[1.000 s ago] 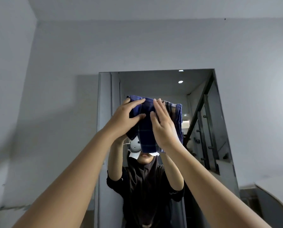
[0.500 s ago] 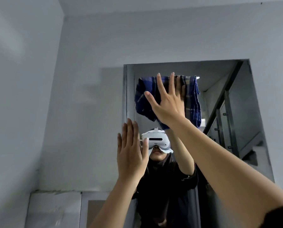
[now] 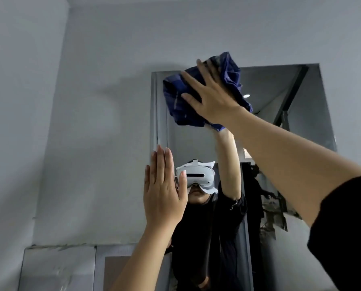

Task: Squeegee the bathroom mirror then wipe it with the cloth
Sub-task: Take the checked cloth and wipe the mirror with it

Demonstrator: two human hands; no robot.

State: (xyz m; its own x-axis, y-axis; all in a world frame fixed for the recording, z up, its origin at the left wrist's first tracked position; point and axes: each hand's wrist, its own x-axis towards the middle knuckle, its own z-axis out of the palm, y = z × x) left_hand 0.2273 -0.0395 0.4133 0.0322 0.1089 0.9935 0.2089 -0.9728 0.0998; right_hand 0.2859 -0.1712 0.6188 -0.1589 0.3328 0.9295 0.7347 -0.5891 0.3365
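Note:
A tall mirror (image 3: 301, 127) hangs on the grey wall ahead. My right hand (image 3: 211, 95) presses a bunched dark blue checked cloth (image 3: 181, 103) flat against the mirror's top left corner, fingers spread over it. The cloth's upper edge reaches just above the mirror's top edge. Lower down, my left hand (image 3: 162, 194) is raised flat with fingers together by the mirror's left edge, holding nothing. No squeegee is in view.
The mirror reflects me in dark clothes with a white headset (image 3: 196, 175), a stair railing and ceiling lights. A bare grey wall (image 3: 87, 122) spreads to the left. Pale tiles (image 3: 58, 267) begin below a cracked line at the lower left.
My right hand has carried the cloth up and left to the mirror's top left corner. My left hand, off the cloth since a second ago, stays raised flat by the left edge.

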